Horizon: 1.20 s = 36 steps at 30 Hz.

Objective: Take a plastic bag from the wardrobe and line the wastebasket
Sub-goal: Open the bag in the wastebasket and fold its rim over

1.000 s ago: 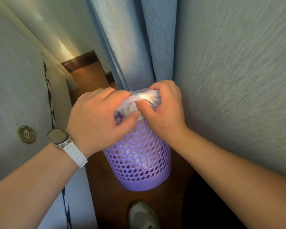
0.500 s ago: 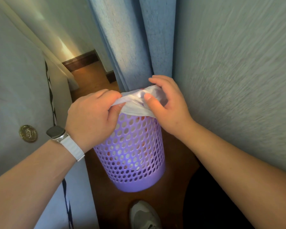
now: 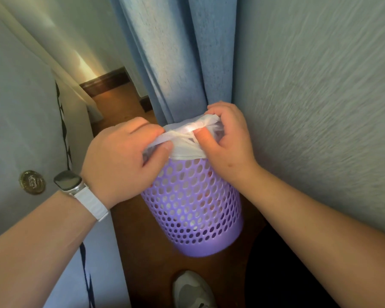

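Note:
A purple perforated wastebasket (image 3: 193, 210) stands on the wooden floor, tilted a little toward me. A white plastic bag (image 3: 187, 141) hangs inside it, and its top edge is bunched over the rim. My left hand (image 3: 122, 161), with a watch on a white strap at the wrist, grips the bag at the left side of the rim. My right hand (image 3: 227, 141) pinches the bag at the right and far side. Pale bag film shows through the holes; the basket's opening is hidden by my hands and the bag.
A blue curtain (image 3: 176, 56) hangs right behind the basket. A pale textured wall (image 3: 320, 107) closes in on the right. Pale bedding (image 3: 20, 118) with a gold button and dark trim fills the left. My shoe (image 3: 191, 290) sits on the narrow strip of floor below.
My hands have moved apart along the rim and stretched the bag wider over the top. The basket has tipped slightly toward me.

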Motion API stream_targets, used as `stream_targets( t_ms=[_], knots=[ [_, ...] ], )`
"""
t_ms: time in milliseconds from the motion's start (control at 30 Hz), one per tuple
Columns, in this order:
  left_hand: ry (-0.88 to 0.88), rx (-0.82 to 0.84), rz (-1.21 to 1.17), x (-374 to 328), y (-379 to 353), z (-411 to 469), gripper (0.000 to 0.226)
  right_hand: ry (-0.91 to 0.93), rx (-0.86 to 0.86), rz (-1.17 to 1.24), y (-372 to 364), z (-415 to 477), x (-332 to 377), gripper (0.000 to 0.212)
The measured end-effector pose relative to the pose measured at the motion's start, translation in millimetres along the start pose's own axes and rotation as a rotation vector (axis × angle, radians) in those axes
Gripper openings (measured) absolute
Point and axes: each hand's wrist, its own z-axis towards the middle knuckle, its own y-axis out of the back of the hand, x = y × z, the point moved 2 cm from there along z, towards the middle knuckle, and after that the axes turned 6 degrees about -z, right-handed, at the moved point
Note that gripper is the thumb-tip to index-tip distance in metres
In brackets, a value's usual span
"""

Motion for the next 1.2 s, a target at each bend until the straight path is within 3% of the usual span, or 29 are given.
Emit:
stream_targets(
  t_ms=[200,400,567,767,1000,1200],
  knots=[
    [0.033,-0.013,-0.018,-12.4,-3.0,1.3,0.045,0.027,-0.035,-0.088,-5.6,-5.2,17.4,0.024],
    [0.053,-0.081,0.012,-6.5,-4.6,0.5,0.034,-0.014,0.001,-0.106,-11.7,-9.6,28.3,0.023],
    [0.115,-0.103,0.021,-0.7,-2.5,-1.7,0.03,0.024,0.104,-0.022,-5.2,-4.7,14.1,0.044],
    [0.115,-0.129,-0.036,4.0,-0.4,-2.2,0.029,-0.108,0.121,0.018,5.1,3.8,-9.1,0.051],
    [0.094,-0.117,-0.064,-0.4,-2.3,-3.8,0.034,-0.175,0.041,0.102,0.4,2.0,-4.4,0.028],
    [0.035,-0.046,-0.044,-3.6,1.0,-0.8,0.035,-0.11,-0.037,0.014,0.7,-0.6,5.3,0.018]
  ],
)
